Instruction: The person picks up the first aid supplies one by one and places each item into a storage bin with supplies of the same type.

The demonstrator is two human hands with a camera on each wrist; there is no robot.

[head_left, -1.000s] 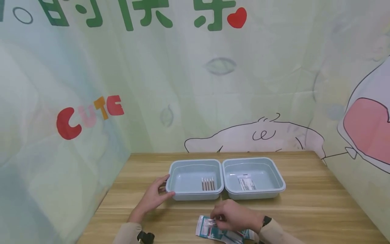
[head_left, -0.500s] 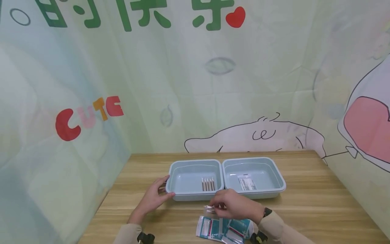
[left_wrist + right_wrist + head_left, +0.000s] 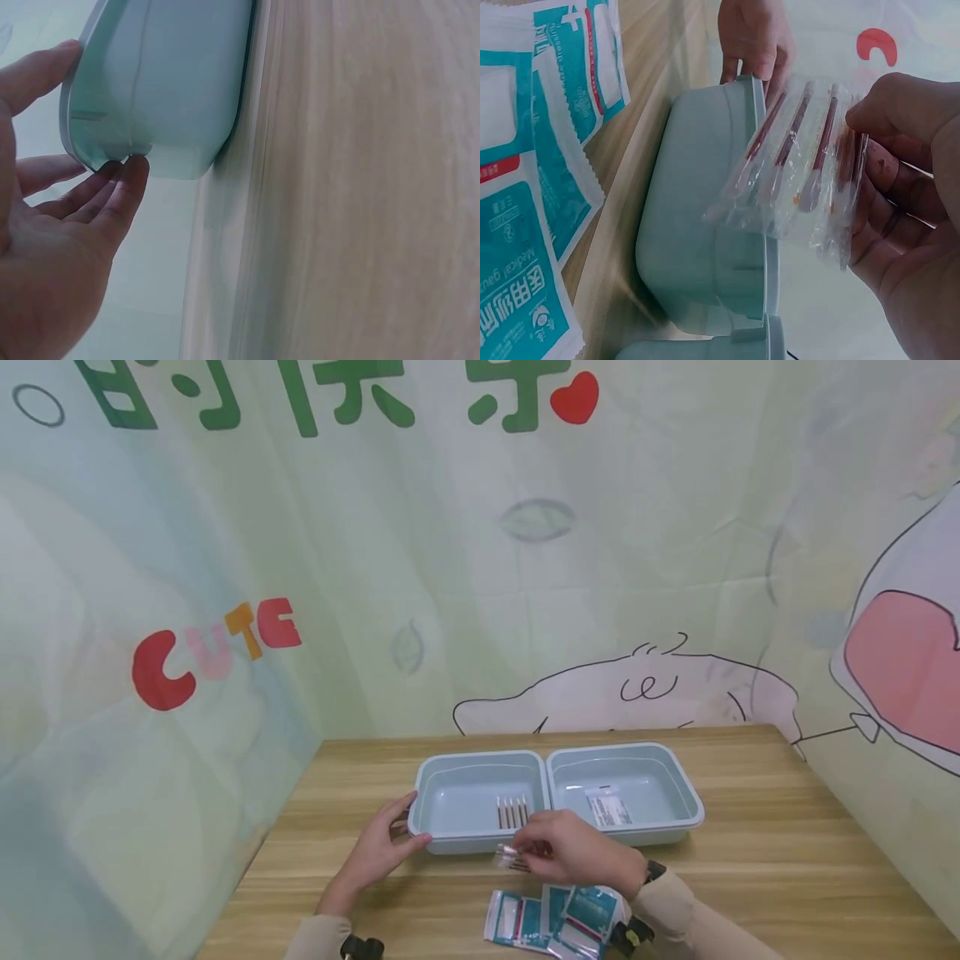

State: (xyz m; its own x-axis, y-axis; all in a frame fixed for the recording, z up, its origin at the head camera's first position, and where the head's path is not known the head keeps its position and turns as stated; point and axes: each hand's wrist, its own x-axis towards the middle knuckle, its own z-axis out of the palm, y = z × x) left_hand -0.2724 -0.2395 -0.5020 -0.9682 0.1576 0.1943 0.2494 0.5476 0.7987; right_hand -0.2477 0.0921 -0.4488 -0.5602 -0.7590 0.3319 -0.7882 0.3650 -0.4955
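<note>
My left hand (image 3: 373,850) holds the left end of the left light-blue plastic basin (image 3: 480,844). In the left wrist view its thumb and fingers (image 3: 127,191) grip the rim and wall. My right hand (image 3: 577,853) pinches a clear packet of swab sticks filled with brown liquid (image 3: 802,161). That packet is in front of the left basin's near wall, above the table. A similar row of brown swab sticks (image 3: 513,813) lies inside the left basin. In the right basin (image 3: 645,835) lies a clear packet with a white printed label (image 3: 609,807).
Several teal-and-white medical gauze packets (image 3: 588,912) overlap on the wooden table (image 3: 772,877), near its front and below my right forearm. The two basins stand side by side. Behind the table hangs a printed cloth backdrop (image 3: 390,568).
My right hand has lifted the swab packet off the gauze packets and carried it forward to the left basin's near side. The left hand keeps its place on the basin.
</note>
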